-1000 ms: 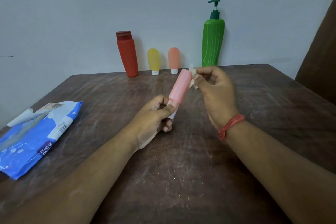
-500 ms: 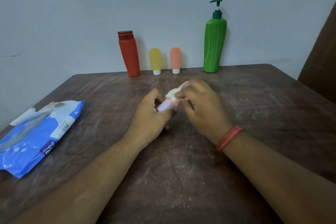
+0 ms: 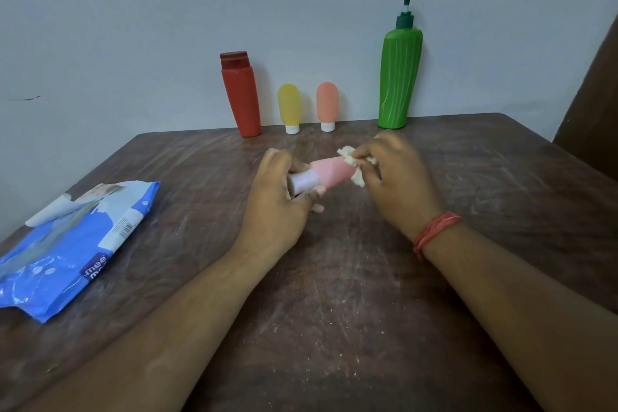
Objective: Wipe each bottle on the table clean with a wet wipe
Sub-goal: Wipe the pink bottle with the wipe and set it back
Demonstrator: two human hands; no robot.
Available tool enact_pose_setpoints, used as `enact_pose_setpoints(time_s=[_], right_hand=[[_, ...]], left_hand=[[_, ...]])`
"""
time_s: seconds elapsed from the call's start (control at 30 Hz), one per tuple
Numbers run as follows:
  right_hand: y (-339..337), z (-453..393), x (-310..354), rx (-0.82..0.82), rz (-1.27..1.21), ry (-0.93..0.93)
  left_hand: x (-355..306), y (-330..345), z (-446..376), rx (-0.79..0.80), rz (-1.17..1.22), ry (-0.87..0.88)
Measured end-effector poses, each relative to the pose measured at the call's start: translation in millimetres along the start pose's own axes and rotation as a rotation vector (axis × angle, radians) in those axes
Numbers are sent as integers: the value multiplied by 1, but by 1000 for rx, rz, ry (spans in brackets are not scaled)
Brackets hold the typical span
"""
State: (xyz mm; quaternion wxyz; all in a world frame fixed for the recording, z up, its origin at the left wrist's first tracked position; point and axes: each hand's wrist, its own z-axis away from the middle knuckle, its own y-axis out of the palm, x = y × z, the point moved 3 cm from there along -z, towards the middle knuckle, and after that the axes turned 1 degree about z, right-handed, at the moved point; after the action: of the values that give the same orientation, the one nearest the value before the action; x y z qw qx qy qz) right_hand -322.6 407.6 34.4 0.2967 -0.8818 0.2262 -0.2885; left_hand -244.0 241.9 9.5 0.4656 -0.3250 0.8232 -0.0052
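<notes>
Brown table (image 3: 334, 328), pink bottle (image 3: 332, 170) between both hands, wipe (image 3: 354, 165) pressed on.

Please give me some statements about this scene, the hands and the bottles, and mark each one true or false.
1. The left hand holds the small pink squeeze bottle by its white cap end. True.
2. The right hand is empty. False: it presses a crumpled white wet wipe on the bottle.
3. Four bottles stand at the wall. True.
4. The tall green pump bottle lies on its side. False: it stands upright.
5. The blue wipes packet lies beside the right arm. False: it lies left.
</notes>
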Motion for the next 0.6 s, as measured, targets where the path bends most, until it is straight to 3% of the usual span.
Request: enact_pose_setpoints(time_s=[0.1, 0.2, 0.3, 0.43, 0.6], right_hand=[[6, 9, 25, 0, -8, -158], [6, 13, 43, 68, 53, -323], [-8, 4, 22, -10, 131, -305], [-11, 1, -6, 3, 122, -72], [12, 14, 30, 81, 53, -317]], left_hand=[[5, 2, 0, 16, -29, -55], [7, 5, 4, 65, 138, -171], [5, 7, 8, 104, 265, -240], [8, 9, 8, 120, 313, -300], [11, 7, 7, 50, 293, -367]])
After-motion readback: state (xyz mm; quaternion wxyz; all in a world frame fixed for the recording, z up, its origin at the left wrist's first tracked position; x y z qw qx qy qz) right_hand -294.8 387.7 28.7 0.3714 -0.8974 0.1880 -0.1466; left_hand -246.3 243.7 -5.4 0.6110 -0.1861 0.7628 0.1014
